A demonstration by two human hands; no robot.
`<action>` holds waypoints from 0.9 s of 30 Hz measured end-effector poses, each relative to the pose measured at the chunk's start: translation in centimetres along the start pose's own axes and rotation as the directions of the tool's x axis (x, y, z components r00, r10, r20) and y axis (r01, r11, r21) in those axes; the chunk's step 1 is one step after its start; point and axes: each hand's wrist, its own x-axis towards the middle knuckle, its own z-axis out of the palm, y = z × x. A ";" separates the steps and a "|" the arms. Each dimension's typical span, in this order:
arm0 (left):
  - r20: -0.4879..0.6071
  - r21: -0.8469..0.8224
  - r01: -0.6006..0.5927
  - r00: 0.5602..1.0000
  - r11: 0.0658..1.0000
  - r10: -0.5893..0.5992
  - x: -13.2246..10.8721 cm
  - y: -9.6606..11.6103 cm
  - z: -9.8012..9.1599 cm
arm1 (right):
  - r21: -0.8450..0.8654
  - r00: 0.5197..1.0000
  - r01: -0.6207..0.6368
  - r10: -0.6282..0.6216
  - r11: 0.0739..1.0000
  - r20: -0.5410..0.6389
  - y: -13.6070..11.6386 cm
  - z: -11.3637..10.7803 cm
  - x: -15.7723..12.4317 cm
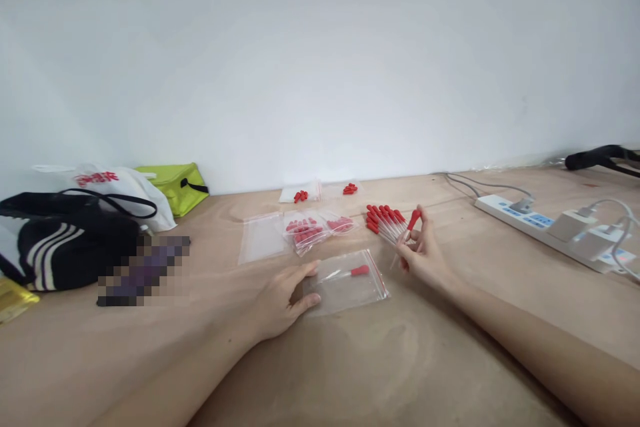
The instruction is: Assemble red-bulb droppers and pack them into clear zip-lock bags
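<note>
A clear zip bag [345, 297] lies flat near the middle of the table, with a red-capped dropper [359, 271] inside. My left hand [289, 300] grips the bag's left end between thumb and fingers. To the right, my right hand [423, 250] pinches another red-topped dropper [413, 219], its clear tube slanting down to the left. Just left of that hand, several red-topped droppers [384, 217] lie fanned out. Bags with red rubber tops [305, 230] sit behind my left hand, beside an apparently flat clear bag [263, 238].
Small bags with loose red tops [301, 197] lie near the wall. At right are a white power strip [515, 213] with chargers and cables, and a black object [600, 159]. A black bag [75, 240], white bag [135, 197], green bag [175, 187] and blurred dark item [147, 271] occupy the left.
</note>
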 end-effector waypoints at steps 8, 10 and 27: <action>0.108 -0.027 -0.028 0.994 0.999 0.030 -0.2 0.1 -0.6 | 0.134 0.992 -0.099 0.108 0.986 -0.062 0.7 1.0 -0.1; 0.112 -0.024 -0.029 0.993 0.999 0.031 -0.1 0.1 -0.6 | 0.167 0.994 -0.082 0.092 0.983 -0.054 0.9 1.2 -0.1; 0.095 -0.026 -0.054 0.994 0.998 0.056 -0.1 -0.2 -0.3 | 0.440 0.939 -0.338 0.326 0.832 0.106 0.5 1.6 -0.2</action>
